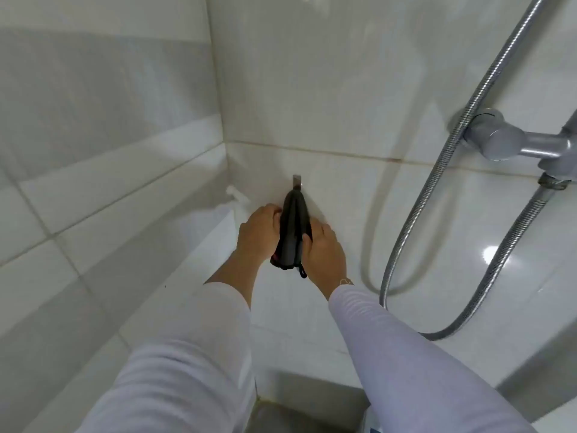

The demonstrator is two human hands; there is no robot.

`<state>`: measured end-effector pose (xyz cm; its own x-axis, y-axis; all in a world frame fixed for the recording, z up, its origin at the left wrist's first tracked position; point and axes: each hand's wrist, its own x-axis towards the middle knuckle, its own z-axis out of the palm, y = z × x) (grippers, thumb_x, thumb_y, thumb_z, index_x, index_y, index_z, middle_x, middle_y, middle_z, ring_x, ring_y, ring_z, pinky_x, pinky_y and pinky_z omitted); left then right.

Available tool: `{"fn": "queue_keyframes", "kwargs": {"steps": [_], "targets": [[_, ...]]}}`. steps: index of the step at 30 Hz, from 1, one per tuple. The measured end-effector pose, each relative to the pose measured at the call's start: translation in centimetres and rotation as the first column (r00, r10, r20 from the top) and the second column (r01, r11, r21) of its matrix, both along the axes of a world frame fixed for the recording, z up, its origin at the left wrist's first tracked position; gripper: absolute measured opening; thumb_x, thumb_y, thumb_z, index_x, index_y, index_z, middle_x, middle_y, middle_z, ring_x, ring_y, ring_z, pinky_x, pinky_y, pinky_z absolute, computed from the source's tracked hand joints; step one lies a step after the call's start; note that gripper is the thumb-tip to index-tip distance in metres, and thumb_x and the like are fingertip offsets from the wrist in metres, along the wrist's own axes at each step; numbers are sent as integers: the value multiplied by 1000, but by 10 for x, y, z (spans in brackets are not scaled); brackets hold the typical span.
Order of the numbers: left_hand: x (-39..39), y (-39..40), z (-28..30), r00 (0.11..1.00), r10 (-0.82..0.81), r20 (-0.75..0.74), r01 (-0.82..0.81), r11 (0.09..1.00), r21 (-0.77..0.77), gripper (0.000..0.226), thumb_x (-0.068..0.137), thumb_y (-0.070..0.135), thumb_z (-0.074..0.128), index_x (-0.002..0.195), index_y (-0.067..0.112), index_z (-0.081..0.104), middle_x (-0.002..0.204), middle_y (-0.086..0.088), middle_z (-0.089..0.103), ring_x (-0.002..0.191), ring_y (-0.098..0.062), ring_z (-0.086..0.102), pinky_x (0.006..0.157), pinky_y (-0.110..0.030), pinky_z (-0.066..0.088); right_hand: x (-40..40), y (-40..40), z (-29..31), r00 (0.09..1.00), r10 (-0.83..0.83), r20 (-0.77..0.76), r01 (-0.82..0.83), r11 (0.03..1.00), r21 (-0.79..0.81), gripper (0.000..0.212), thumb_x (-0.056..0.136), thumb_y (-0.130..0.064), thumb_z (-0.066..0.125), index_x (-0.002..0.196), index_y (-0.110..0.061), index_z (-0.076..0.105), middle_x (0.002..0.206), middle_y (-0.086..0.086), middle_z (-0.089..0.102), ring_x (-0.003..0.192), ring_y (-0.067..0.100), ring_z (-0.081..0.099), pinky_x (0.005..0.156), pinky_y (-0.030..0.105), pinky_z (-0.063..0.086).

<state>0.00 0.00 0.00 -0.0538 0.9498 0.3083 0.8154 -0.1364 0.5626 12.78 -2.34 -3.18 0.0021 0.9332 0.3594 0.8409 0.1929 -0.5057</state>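
Cloth (293,223): dark, bunched, hanging from hook (297,182) on tiled wall. Risk: a downward tug could slip it off the hook (hold looks shallow) and drop it. Left hand (258,234): fingers curled onto cloth's left edge. Right hand (326,250): thumb and fingers pinching right edge. Hose (437,170): well apart, right

Looks like soft, matt black cloth (292,232) on a small brushed-metal hook (297,181). Glossy, smooth white wall tiles (312,89), pretty reflective, with duller grout (312,150). Ribbed shiny metal shower hose (475,98), satin grey metal mixer (499,139). Thin ribbed white fabric sleeves (406,354).
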Motion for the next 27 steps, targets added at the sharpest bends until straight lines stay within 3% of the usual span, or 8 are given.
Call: {"fn": "queue_keyframes", "kwargs": {"steps": [3,6,11,16,22,27], "targets": [[2,8,0,982,-26,187,42,996,-78,29,101,21,35,118,10,56,109,-8,65,90,-19,56,79,-29,44,-1,5,-1,993,-17,-119,19,1000,16,30,95,-19,38,120,-7,51,119,9,55,101,30,57,80,41,50],[3,11,0,964,-48,263,86,987,-132,27,100,20,43,122,10,53,119,-6,62,102,-20,56,85,-23,39,-2,8,-5,988,-11,-151,10,1000,-9,23,95,-18,40,109,-5,52,111,9,56,94,28,56,74,37,48],[4,11,0,964,-106,243,141,982,-129,25,98,18,48,117,6,57,119,-9,62,114,-23,56,87,-23,37,6,7,-7,983,-21,-181,25,999,20,17,94,-16,42,96,-1,51,99,13,57,77,21,44,65,31,37],[0,-1,1,967,-56,249,109,973,-205,23,100,30,42,108,9,48,101,-6,55,91,-19,51,70,-25,38,19,-5,-3,973,-39,-226,42,999,5,19,96,-18,42,90,-3,50,95,16,56,75,23,44,66,31,36],[-26,-22,7,996,-43,78,56,982,-182,34,99,34,43,113,5,56,101,-8,62,97,-25,58,76,-27,37,29,-20,18,964,-43,-263,63,996,69,18,98,-18,41,81,-11,40,82,7,49,72,22,46,64,30,34],[-26,-40,26,996,-17,85,30,988,-154,36,101,35,37,109,6,56,92,-1,54,78,-17,51,70,-23,35,25,-31,43,928,-30,-372,51,998,47,21,98,-22,42,83,-8,45,59,-2,46,55,16,44,53,27,36]]}}
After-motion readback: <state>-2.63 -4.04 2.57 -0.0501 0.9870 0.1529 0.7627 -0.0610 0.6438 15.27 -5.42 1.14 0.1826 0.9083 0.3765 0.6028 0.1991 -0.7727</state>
